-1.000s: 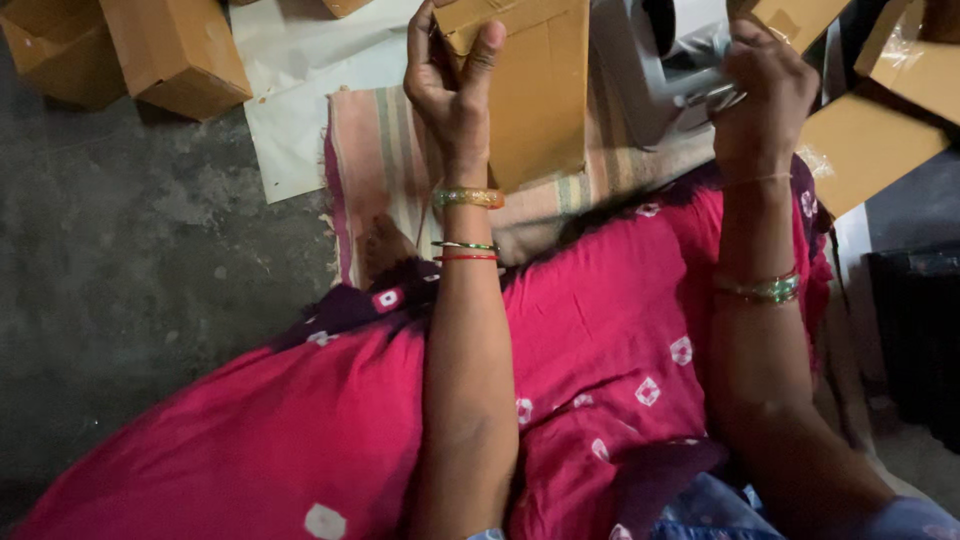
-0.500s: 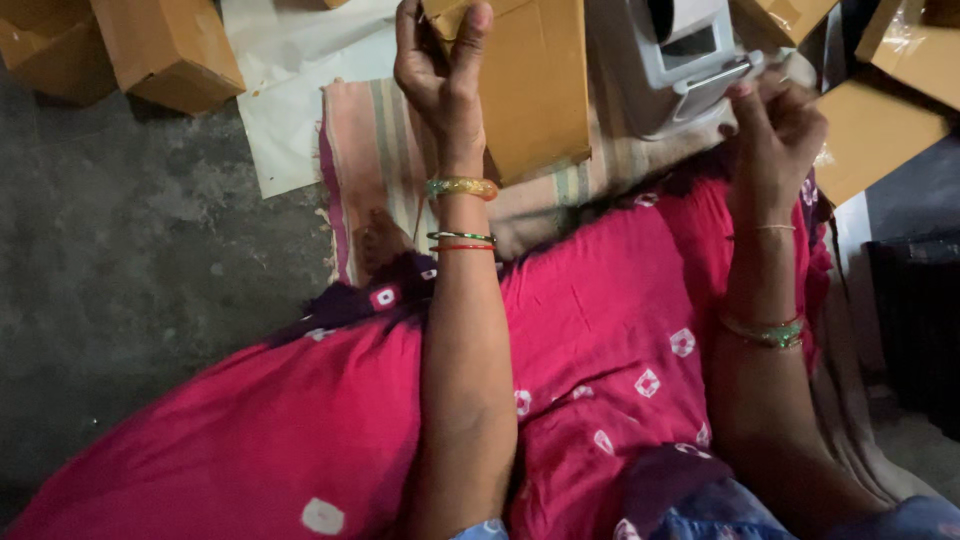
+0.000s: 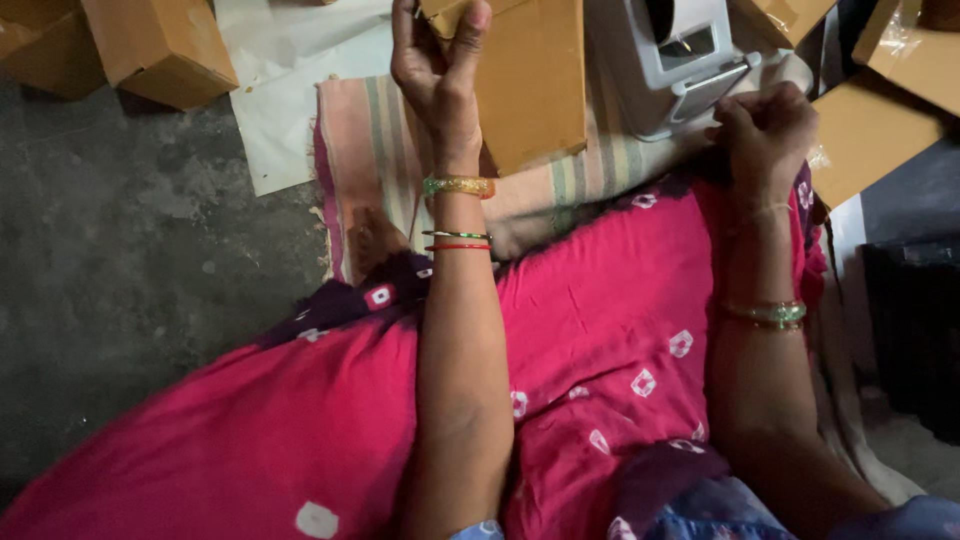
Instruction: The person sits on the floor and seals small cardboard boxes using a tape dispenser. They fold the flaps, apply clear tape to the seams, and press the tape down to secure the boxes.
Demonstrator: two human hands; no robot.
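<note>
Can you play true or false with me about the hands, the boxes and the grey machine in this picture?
1. The left hand grips a brown cardboard box. True.
2. The right hand is wide open, flat on the floor. False: it is closed into a fist beside the grey machine.
3. A striped cloth lies under the box. True.
4. The person's lap is covered in green fabric. False: the pink dotted fabric covers it.
5. Bangles ring the left wrist. True.

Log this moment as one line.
left hand: grips brown cardboard box | right hand: closed beside grey machine | striped cloth underneath
</note>
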